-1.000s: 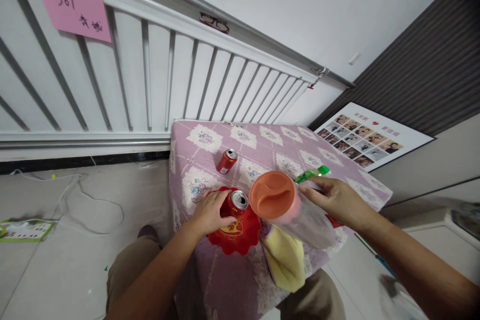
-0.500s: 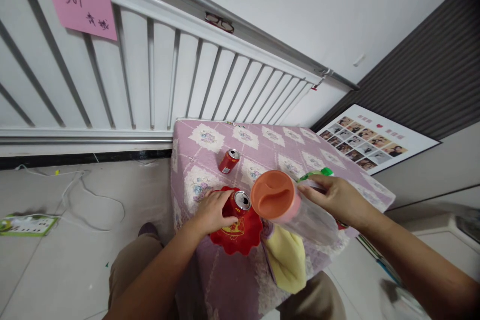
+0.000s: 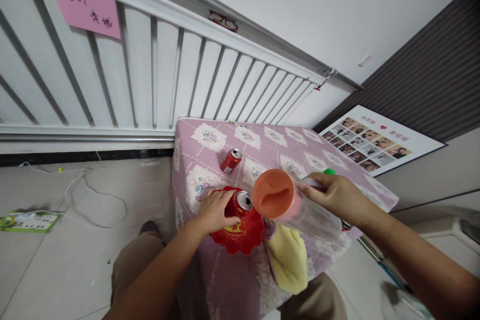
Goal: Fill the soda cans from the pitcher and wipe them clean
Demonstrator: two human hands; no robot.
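Observation:
My left hand [image 3: 216, 210] is wrapped round a red drink can [image 3: 237, 206], whose top is open. That can is over a red scalloped plate [image 3: 245, 240] with a yellow design. My right hand [image 3: 337, 195] grips the handle of a clear plastic pitcher [image 3: 313, 220], which tilts toward the can. Its orange lid [image 3: 273, 193] faces me, close beside the can's top. Whether any liquid flows between them I cannot tell. A second red can [image 3: 231, 160] stands upright on the tablecloth behind the plate.
A yellow cloth [image 3: 288, 260] lies at the near edge of the table with its purple floral tablecloth [image 3: 240, 285]. Behind the pitcher a green cap [image 3: 329, 171] shows. A white radiator [image 3: 165, 70] runs along the wall, and a white cable [image 3: 101, 200] lies on the floor.
The view has shifted slightly. Both hands keep their grips, and the pitcher stays tilted beside the can with little visible movement.

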